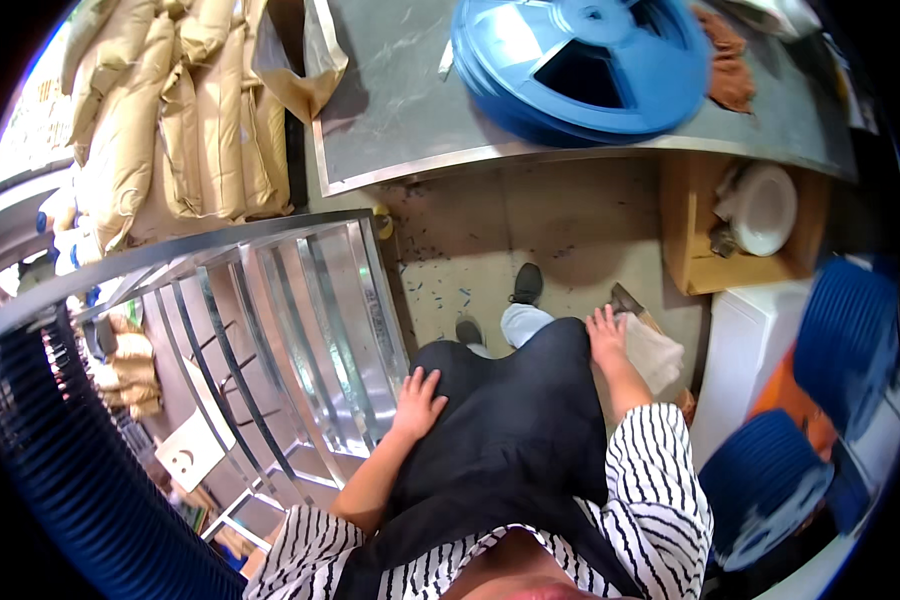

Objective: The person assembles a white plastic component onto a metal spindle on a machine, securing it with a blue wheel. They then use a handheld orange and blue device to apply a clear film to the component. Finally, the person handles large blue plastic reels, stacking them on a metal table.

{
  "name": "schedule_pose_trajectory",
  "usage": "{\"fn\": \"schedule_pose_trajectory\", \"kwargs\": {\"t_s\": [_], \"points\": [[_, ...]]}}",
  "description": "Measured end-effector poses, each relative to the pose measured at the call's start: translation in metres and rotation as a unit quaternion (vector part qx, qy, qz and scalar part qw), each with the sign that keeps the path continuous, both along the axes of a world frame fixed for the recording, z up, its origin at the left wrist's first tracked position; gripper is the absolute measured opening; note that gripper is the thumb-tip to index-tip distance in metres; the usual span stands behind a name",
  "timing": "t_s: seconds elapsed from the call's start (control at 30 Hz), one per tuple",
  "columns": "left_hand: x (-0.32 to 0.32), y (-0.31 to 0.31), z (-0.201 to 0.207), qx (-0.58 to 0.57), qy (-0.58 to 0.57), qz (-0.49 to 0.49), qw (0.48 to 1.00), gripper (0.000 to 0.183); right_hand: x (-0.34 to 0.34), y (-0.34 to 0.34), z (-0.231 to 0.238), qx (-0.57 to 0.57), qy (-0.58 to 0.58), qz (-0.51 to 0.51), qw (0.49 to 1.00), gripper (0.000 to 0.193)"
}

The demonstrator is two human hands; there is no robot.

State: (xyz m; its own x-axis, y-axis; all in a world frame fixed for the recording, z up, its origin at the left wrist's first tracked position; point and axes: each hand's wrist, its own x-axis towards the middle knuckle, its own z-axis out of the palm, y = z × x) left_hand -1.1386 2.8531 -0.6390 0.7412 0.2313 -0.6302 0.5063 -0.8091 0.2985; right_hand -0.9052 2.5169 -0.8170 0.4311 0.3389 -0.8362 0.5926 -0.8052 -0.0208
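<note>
My left hand [420, 401] lies against the left side of the black apron [510, 420], fingers apart, holding nothing. On the other side, my right hand [606, 336] is at the apron's right edge with its fingers spread, and it holds nothing. Just beyond it, low down, is a pale cloth or bag [652, 355]. Ahead of me, a stack of blue plastic reels [665, 70] sits on the grey table [400, 120]. To the left of my left hand stands a metal rack frame [315, 300].
Several tan stuffed bags [170, 120] are piled at the far left. A wooden box [678, 225] with a round white item [768, 210] is under the table's right end. At right stand a white cabinet [750, 340] and blue reels [770, 480]. Blue scraps litter the floor.
</note>
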Motion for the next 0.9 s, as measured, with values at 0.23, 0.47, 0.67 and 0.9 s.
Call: {"fn": "schedule_pose_trajectory", "kwargs": {"t_s": [0.23, 0.47, 0.67, 0.9], "points": [[0.121, 0.008, -0.017, 0.026, 0.087, -0.073, 0.993, 0.056, 0.026, -0.035, -0.095, -0.127, 0.142, 0.231, 0.954, 0.061], [0.181, 0.049, -0.044, -0.017, 0.026, -0.067, 0.997, 0.056, 0.057, -0.004, -0.048, -0.121, 0.259, 0.268, 0.92, 0.065], [0.209, 0.052, -0.081, 0.003, -0.053, -0.02, 0.998, 0.059, 0.068, -0.004, -0.035, -0.129, 0.223, 0.226, 0.939, 0.058], [0.206, 0.033, -0.122, 0.073, -0.187, 0.12, 0.972, 0.06, 0.107, -0.007, -0.049, -0.111, 0.108, 0.15, 0.977, 0.049]]}}
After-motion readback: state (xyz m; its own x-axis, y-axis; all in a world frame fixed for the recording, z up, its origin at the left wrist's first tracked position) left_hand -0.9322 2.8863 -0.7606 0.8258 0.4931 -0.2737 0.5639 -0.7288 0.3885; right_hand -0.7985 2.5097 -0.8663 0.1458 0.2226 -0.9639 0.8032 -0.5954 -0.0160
